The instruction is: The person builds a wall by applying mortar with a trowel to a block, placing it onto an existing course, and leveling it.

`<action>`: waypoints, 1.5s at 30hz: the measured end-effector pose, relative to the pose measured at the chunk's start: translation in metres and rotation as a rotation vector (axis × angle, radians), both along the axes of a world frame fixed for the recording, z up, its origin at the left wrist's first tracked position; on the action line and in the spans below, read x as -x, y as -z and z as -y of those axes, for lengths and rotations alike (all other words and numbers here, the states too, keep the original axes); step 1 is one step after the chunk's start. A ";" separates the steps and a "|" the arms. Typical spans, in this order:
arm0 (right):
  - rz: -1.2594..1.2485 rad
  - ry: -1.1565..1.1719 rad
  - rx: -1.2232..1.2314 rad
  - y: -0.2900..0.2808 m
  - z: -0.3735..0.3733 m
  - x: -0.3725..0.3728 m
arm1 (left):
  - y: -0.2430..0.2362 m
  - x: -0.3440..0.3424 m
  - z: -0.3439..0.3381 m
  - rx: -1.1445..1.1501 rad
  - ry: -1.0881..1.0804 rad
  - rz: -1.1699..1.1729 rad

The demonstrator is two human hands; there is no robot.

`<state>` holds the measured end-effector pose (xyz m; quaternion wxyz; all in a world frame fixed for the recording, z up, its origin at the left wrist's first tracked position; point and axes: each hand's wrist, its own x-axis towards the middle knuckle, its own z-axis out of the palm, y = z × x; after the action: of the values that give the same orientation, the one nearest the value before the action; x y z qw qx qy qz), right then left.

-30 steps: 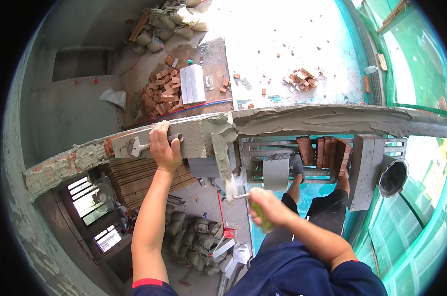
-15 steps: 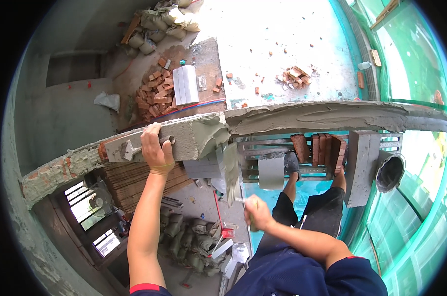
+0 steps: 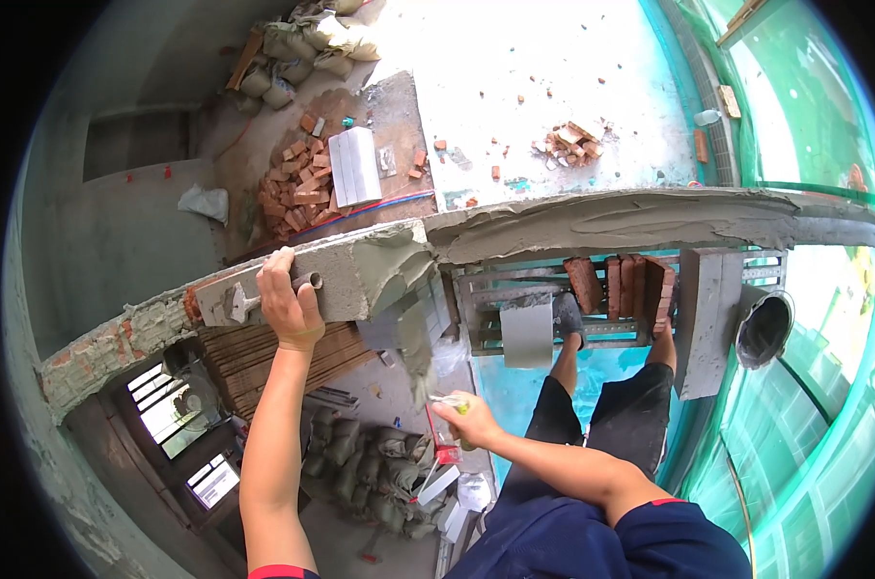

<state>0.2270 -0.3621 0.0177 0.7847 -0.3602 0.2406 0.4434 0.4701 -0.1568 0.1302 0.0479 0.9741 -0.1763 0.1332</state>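
My left hand point(image 3: 291, 307) lies against a long grey block point(image 3: 346, 275) on top of the wall, fingers curled over its upper edge. Beside the thumb a short hollow tube end point(image 3: 311, 280) sticks out. On the hand's other side is a pale flat piece point(image 3: 239, 304); whether the two join under the palm is hidden. Wet mortar point(image 3: 396, 262) coats the block's right end. My right hand point(image 3: 466, 422) is closed round the handle of a mortar-smeared trowel point(image 3: 416, 352), its blade pointing up, just below that end.
Rightward the wall top point(image 3: 601, 224) carries a mortar bed. Below it, my feet stand on a metal platform point(image 3: 476, 289) with bricks point(image 3: 630, 288), another grey block point(image 3: 706, 318) and a dark bucket point(image 3: 765, 333). Beyond the wall lies a brick heap point(image 3: 297, 183); green netting point(image 3: 804, 463) hangs at right.
My right hand and the trowel have moved left and slightly down, from beside the block's end to below it. The left hand keeps its place on the block. The whole view has shifted slightly.
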 end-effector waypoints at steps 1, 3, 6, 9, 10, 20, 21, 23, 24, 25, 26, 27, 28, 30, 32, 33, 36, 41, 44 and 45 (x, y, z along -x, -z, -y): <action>0.012 0.047 0.005 0.005 0.007 -0.002 | 0.000 0.000 0.000 0.003 -0.003 0.003; -0.002 0.161 0.039 0.014 0.010 -0.017 | -0.001 0.000 0.004 0.003 -0.001 -0.004; -0.026 0.099 -0.070 0.025 -0.002 -0.038 | -0.001 -0.007 0.009 0.005 0.021 -0.008; -0.059 0.069 -0.095 0.012 -0.005 -0.025 | 0.001 -0.003 0.006 -0.002 0.014 -0.018; -0.054 0.048 -0.127 0.011 0.003 -0.020 | 0.001 -0.005 0.005 0.001 0.014 -0.009; -0.211 -0.200 -0.202 -0.055 0.173 -0.196 | 0.000 -0.005 0.005 0.040 -0.017 0.017; -0.224 -0.230 -0.184 -0.057 0.172 -0.217 | 0.001 -0.006 0.005 0.054 -0.008 0.026; -0.252 -0.285 -0.169 -0.061 0.168 -0.249 | 0.001 -0.008 0.003 0.053 -0.011 0.037; -0.270 -0.317 -0.172 -0.064 0.165 -0.260 | 0.001 -0.007 0.002 0.053 -0.010 0.039; -0.263 -0.333 -0.170 -0.069 0.161 -0.267 | 0.000 -0.006 0.002 0.063 -0.015 0.031; -0.271 -0.353 -0.191 -0.065 0.158 -0.269 | 0.002 -0.004 0.001 0.068 -0.019 0.034; -0.280 -0.362 -0.182 -0.064 0.155 -0.270 | 0.002 -0.003 0.000 0.070 -0.022 0.036; -0.290 -0.372 -0.174 -0.064 0.152 -0.270 | 0.001 -0.002 -0.001 0.072 -0.025 0.038; -0.361 -0.367 -0.189 -0.058 0.151 -0.272 | 0.002 -0.002 0.002 0.071 -0.038 0.035; -0.373 -0.403 -0.158 -0.055 0.147 -0.279 | 0.001 -0.004 0.003 0.062 -0.005 0.046; -0.372 -0.412 -0.184 -0.050 0.143 -0.283 | 0.002 -0.004 0.003 0.075 -0.001 0.043; -0.273 -0.443 -0.169 -0.038 0.128 -0.303 | 0.004 -0.004 0.003 0.080 -0.015 0.032; -0.197 -0.525 -0.425 -0.016 0.083 -0.353 | -0.001 -0.003 0.001 0.041 -0.010 0.026; -0.211 -0.484 -0.570 -0.011 0.060 -0.393 | 0.001 -0.009 0.007 -0.014 -0.019 -0.001; -0.148 -0.416 -0.588 -0.015 0.057 -0.397 | 0.001 -0.008 0.008 -0.009 -0.017 -0.005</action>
<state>0.6242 -0.4188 0.0331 0.7283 -0.1274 0.0806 0.6685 0.4786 -0.1651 0.1288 0.0427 0.9761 -0.1685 0.1303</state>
